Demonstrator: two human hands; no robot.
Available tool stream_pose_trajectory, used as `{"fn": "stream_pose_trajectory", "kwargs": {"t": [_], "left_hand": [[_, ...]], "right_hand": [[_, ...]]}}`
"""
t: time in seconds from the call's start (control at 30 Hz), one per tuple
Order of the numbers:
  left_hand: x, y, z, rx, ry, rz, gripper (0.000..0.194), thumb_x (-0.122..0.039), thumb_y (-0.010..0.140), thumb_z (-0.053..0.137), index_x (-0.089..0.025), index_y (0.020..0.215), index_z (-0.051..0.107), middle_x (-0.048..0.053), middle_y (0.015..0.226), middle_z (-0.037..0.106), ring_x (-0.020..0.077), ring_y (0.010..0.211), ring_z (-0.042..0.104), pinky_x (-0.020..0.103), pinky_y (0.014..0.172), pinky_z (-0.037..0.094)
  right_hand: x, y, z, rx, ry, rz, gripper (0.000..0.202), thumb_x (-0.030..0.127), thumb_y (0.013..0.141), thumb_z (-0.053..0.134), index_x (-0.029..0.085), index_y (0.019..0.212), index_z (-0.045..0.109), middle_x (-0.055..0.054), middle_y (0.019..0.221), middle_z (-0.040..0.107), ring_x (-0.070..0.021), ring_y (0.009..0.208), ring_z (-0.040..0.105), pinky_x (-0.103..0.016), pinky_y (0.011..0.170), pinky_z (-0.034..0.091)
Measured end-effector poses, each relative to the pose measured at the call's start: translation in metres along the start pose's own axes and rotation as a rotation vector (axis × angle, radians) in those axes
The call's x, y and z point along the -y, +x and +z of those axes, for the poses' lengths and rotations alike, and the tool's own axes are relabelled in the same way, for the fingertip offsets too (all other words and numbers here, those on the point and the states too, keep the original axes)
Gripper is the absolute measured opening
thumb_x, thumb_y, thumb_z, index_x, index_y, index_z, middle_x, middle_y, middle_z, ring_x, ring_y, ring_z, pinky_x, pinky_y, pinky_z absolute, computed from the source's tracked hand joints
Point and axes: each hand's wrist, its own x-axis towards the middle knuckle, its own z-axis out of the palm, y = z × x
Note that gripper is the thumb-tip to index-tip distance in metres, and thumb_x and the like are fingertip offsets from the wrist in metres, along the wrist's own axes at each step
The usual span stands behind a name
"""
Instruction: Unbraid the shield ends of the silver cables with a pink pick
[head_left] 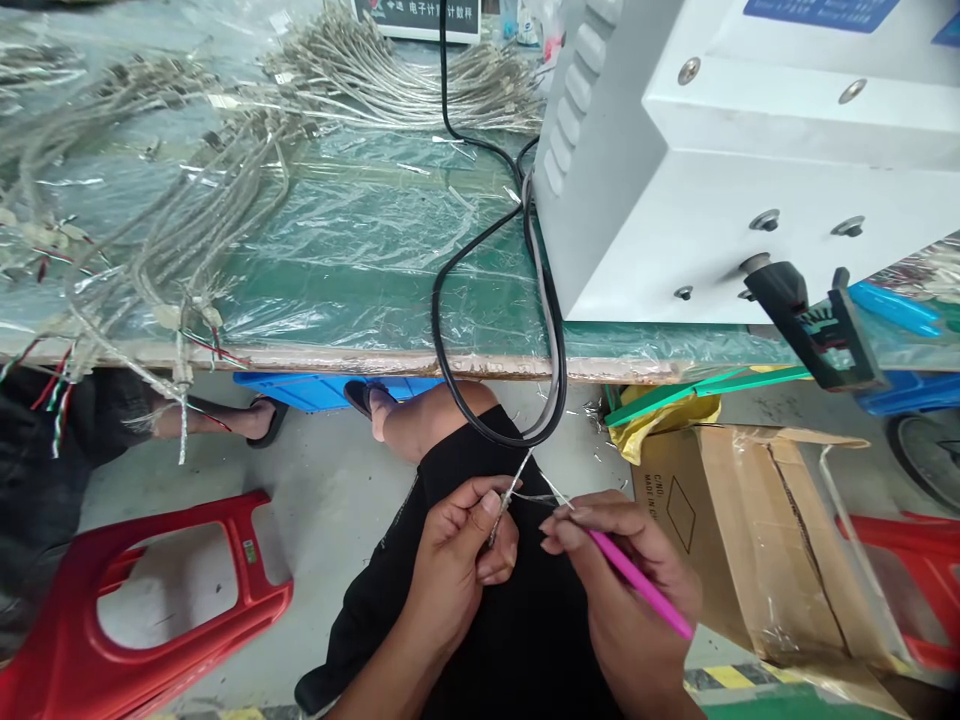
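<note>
Above my lap, my left hand (474,530) pinches a thin braided cable (517,478) between thumb and fingers. Close by on the right, my right hand (619,560) is closed around a pink-handled tool (641,583). The tool's tip is near the fingertips and hard to make out. Thin pale strands (553,487) stretch between the two hands, and one of them reaches my right fingertips.
A plastic-covered table (360,240) holds cable bundles (405,80) and a white machine (615,200). A black cord (436,310) loops over the edge towards my hands. Below are a red stool (67,600), a cardboard box (750,540) and another person's leg (202,420).
</note>
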Motion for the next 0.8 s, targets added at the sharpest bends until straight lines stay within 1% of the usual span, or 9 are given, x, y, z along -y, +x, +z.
{"fn": "stream_pose_trajectory", "kwargs": {"t": [0.07,0.13,0.2,0.27,0.37,0.5,0.63,0.8], "left_hand": [[0.000,0.001,-0.001,0.001,-0.002,0.002,0.018,-0.030,0.094,0.066,-0.014,0.100,0.073,-0.004,0.050,0.053,0.0033,0.042,0.023,0.019,0.042,0.019],[0.000,0.001,-0.001,0.003,-0.003,0.004,0.019,-0.030,0.094,0.065,-0.014,0.100,0.074,-0.004,0.050,0.053,0.0032,0.042,0.023,0.018,0.042,0.019],[0.001,0.001,0.000,0.002,-0.005,0.005,0.020,-0.031,0.094,0.066,-0.014,0.099,0.075,-0.004,0.050,0.053,0.0030,0.042,0.022,0.018,0.041,0.019],[0.001,0.001,0.000,0.000,-0.006,0.009,0.020,-0.032,0.093,0.066,-0.014,0.099,0.076,-0.004,0.050,0.053,0.0029,0.042,0.022,0.018,0.041,0.018],[0.001,0.001,0.000,-0.002,-0.007,0.010,0.020,-0.032,0.092,0.068,-0.014,0.097,0.076,-0.004,0.050,0.053,0.0026,0.041,0.021,0.018,0.041,0.018],[0.002,0.001,-0.001,-0.002,-0.006,0.007,0.021,-0.034,0.091,0.070,-0.014,0.095,0.077,-0.004,0.050,0.053,0.0025,0.041,0.022,0.018,0.041,0.018],[0.003,0.001,-0.002,-0.013,0.004,0.008,0.021,-0.033,0.091,0.069,-0.014,0.096,0.076,-0.004,0.050,0.053,0.0026,0.041,0.023,0.018,0.041,0.018],[0.001,0.000,0.000,-0.022,0.003,0.010,0.021,-0.033,0.090,0.071,-0.014,0.094,0.077,-0.004,0.049,0.053,0.0023,0.041,0.022,0.018,0.042,0.018]], "right_hand": [[-0.001,-0.002,0.002,0.047,-0.110,-0.075,0.021,0.006,0.085,0.071,0.024,0.094,0.072,0.000,0.087,0.072,-0.0138,0.081,0.071,-0.025,0.071,0.061],[-0.004,-0.004,0.003,0.065,-0.203,-0.161,0.026,0.002,0.085,0.069,0.023,0.099,0.073,-0.003,0.093,0.072,-0.0156,0.087,0.071,-0.028,0.076,0.060],[-0.007,-0.005,0.003,0.049,-0.263,-0.240,0.029,0.000,0.084,0.069,0.022,0.102,0.075,-0.005,0.099,0.072,-0.0175,0.092,0.071,-0.030,0.078,0.061],[-0.011,-0.006,0.003,0.039,-0.281,-0.277,0.030,-0.002,0.083,0.069,0.021,0.101,0.075,-0.005,0.098,0.074,-0.0183,0.091,0.071,-0.031,0.077,0.061],[-0.016,-0.007,0.005,0.042,-0.264,-0.265,0.029,-0.002,0.081,0.070,0.021,0.097,0.073,-0.003,0.091,0.076,-0.0179,0.086,0.073,-0.032,0.077,0.062],[-0.020,-0.006,0.007,0.027,-0.272,-0.222,0.027,-0.001,0.081,0.071,0.020,0.096,0.072,-0.003,0.091,0.077,-0.0176,0.087,0.074,-0.031,0.079,0.062],[-0.021,-0.007,0.007,0.017,-0.285,-0.234,0.025,0.000,0.081,0.071,0.020,0.095,0.072,-0.003,0.091,0.077,-0.0167,0.085,0.074,-0.029,0.079,0.062],[-0.019,-0.007,0.008,0.037,-0.285,-0.212,0.027,0.001,0.082,0.071,0.023,0.097,0.071,-0.002,0.091,0.077,-0.0180,0.087,0.074,-0.032,0.080,0.062]]}}
